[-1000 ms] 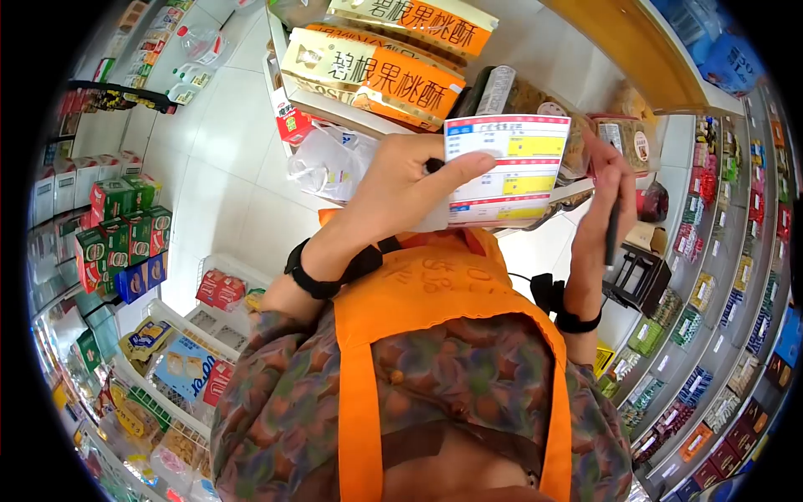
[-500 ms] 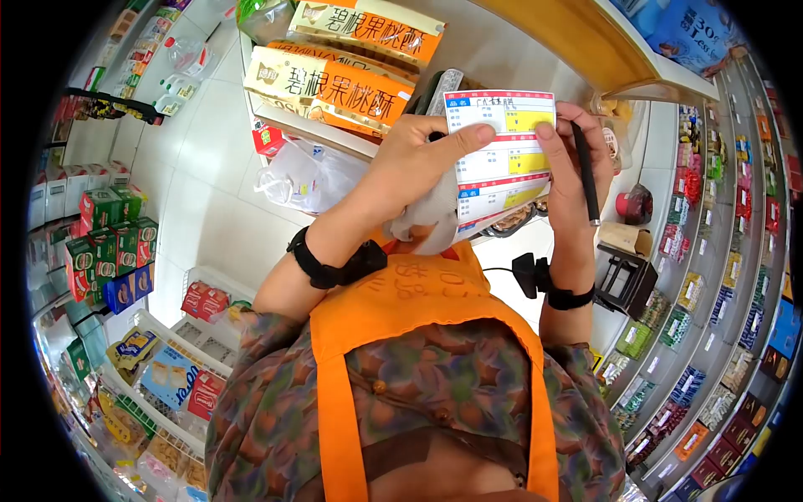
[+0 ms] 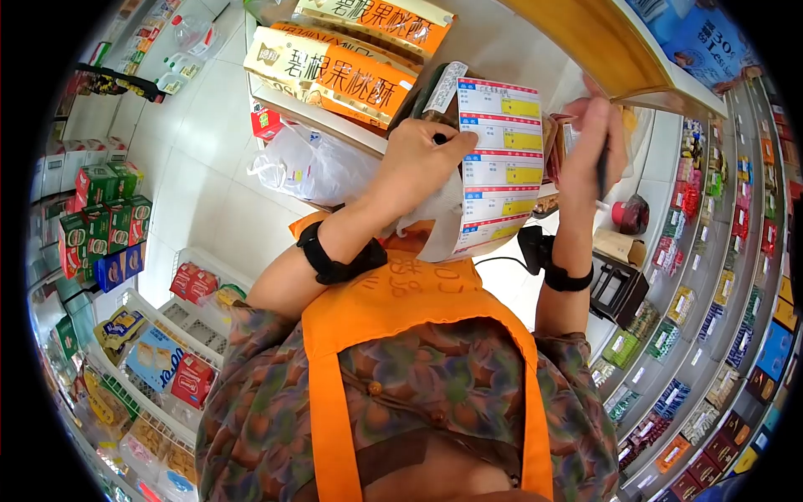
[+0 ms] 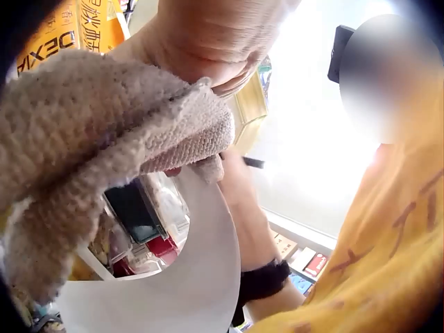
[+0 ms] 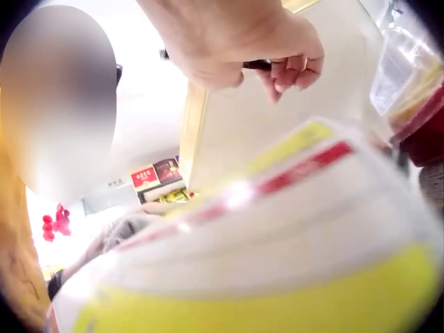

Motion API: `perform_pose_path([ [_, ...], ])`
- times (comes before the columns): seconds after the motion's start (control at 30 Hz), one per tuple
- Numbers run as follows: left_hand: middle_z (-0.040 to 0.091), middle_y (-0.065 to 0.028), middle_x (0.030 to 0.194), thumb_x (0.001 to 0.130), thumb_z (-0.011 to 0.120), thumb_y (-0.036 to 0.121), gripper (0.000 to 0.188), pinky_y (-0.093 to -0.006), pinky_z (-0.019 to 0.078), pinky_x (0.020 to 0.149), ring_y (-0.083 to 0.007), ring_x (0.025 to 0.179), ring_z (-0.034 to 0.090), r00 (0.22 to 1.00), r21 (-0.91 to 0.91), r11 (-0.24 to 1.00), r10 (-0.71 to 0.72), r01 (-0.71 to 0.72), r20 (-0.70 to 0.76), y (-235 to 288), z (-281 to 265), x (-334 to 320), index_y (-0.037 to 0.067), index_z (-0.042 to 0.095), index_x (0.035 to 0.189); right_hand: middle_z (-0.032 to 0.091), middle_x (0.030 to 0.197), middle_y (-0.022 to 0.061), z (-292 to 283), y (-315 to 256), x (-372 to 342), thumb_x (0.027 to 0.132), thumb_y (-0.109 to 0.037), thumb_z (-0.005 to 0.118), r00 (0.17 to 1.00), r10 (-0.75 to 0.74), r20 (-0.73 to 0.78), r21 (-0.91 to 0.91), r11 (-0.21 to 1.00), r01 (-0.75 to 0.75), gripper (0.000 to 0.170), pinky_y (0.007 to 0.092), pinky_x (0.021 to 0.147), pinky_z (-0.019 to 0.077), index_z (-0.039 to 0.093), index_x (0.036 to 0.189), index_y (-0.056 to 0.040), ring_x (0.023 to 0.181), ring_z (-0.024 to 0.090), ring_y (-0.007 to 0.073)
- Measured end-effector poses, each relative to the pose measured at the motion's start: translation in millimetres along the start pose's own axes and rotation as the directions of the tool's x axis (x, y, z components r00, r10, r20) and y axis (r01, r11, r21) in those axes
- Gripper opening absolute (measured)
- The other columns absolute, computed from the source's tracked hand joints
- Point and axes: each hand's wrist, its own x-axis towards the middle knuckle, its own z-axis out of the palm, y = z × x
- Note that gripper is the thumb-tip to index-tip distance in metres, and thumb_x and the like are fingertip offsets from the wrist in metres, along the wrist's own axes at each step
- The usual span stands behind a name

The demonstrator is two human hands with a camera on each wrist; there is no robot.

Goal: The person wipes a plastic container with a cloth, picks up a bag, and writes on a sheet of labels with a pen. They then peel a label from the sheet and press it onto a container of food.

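Plainly between the hands point(image 3: 427, 163) point(image 3: 592, 146), label sheet point(image 3: 502, 171).

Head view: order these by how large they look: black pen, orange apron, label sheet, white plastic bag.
1. Orange apron
2. Label sheet
3. White plastic bag
4. Black pen, partly hidden

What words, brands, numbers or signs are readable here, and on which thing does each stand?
"碧根果桃酥": orange-and-cream packages.
"品名": label sheet; its smaller print is unreadable.
"30% Less": blue bag.
"DEX": orange packaging, left wrist view; neighbouring letters unclear.
Unreadable: apron handwriting, small shelf packets.
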Motion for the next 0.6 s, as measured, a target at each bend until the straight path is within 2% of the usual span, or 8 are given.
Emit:
perform_pose_path([
  [0.07,0.067,-0.0063,0.078,0.084,0.068,0.022,0.031,-0.0226,0.0449,0.061,-0.0085,0.066,0.056,1.000,-0.052,0.999,0.015,-0.016,-0.015,-2.7,4.6,-1.0,-0.008,0.070,0.091,0.053,0.071,0.0034,-3.6,-7.4,4.8,0.092,-0.017,0.052,0.972,0.101,0.211,0.322,0.932,-0.167,0.025,0.0239,0.060,0.0370,0.058,0.107,0.0028,0.068,0.048,0.0088],
  [0.1,0.067,-0.0061,0.078,0.084,0.068,0.022,0.031,-0.0227,0.0449,0.061,-0.0085,0.066,0.055,1.000,-0.077,0.997,0.023,-0.024,-0.021,-3.9,6.3,-1.5,-0.008,0.070,0.091,0.053,0.067,0.0035,8.3,-0.3,4.7,0.090,-0.013,0.049,0.954,0.183,0.236,0.478,0.833,-0.278,0.020,0.0225,0.054,0.0323,0.060,0.098,0.0016,0.061,0.044,0.0072],
  [0.2,0.068,-0.0067,0.078,0.084,0.068,0.023,0.032,-0.0233,0.0451,0.061,-0.0087,0.067,0.056,1.000,-0.067,0.998,0.007,-0.005,0.023,-0.9,7.9,-4.8,-0.008,0.070,0.092,0.053,0.065,0.0032,31.9,5.1,5.0,0.088,-0.012,0.051,0.863,0.322,0.389,0.620,0.601,-0.504,0.015,0.0223,0.050,0.0312,0.060,0.086,0.0007,0.054,0.041,0.0065],
  [0.23,0.066,-0.0080,0.073,0.084,0.067,0.025,0.034,-0.0249,0.0449,0.059,-0.0098,0.063,0.055,1.000,-0.059,0.998,0.025,-0.024,0.015,-1.9,7.8,-4.2,-0.008,0.069,0.088,0.051,0.062,0.0029,36.8,4.3,3.6,0.085,-0.009,0.052,0.849,0.358,0.388,0.563,0.638,-0.526,0.014,0.0216,0.047,0.0285,0.058,0.077,0.0006,0.050,0.037,0.0055],
  [0.3,0.063,-0.0105,0.063,0.083,0.064,0.030,0.041,-0.0280,0.0443,0.054,-0.0121,0.057,0.053,0.998,-0.044,0.997,0.061,-0.061,-0.002,-5.6,7.3,-1.0,-0.010,0.068,0.082,0.050,0.059,0.0021,37.5,7.6,0.2,0.083,-0.008,0.052,0.858,0.357,0.370,0.515,0.689,-0.509,0.012,0.0211,0.047,0.0277,0.058,0.077,0.0012,0.050,0.036,0.0052],
  [0.4,0.060,-0.0096,0.059,0.084,0.064,0.033,0.045,-0.0287,0.0414,0.050,-0.0114,0.053,0.050,0.996,-0.192,0.978,-0.082,0.085,0.023,-12.1,8.1,10.7,-0.010,0.064,0.072,0.047,0.056,0.0004,37.8,10.1,-1.2,0.079,-0.005,0.051,0.856,0.356,0.375,0.487,0.710,-0.509,0.011,0.0209,0.047,0.0266,0.057,0.072,0.0010,0.050,0.036,0.0048],
  [0.5,0.058,-0.0088,0.055,0.085,0.063,0.033,0.047,-0.0295,0.0383,0.047,-0.0114,0.049,0.048,1.000,-0.227,0.974,-0.015,0.010,-0.019,-11.1,13.0,12.3,-0.010,0.060,0.067,0.049,0.058,0.0000,39.4,9.6,-4.6,0.078,-0.005,0.050,0.876,0.329,0.352,0.453,0.759,-0.467,0.012,0.0211,0.048,0.0269,0.057,0.070,0.0005,0.052,0.036,0.0042],
  [0.6,0.059,-0.0104,0.056,0.085,0.064,0.032,0.045,-0.0301,0.0403,0.047,-0.0125,0.049,0.050,0.999,-0.138,0.990,0.007,-0.015,-0.054,-9.5,11.7,15.4,-0.011,0.062,0.070,0.050,0.060,-0.0003,44.6,6.4,-10.4,0.078,-0.005,0.050,0.913,0.300,0.275,0.424,0.814,-0.396,0.012,0.0211,0.049,0.0274,0.056,0.069,0.0002,0.054,0.036,0.0037],
])
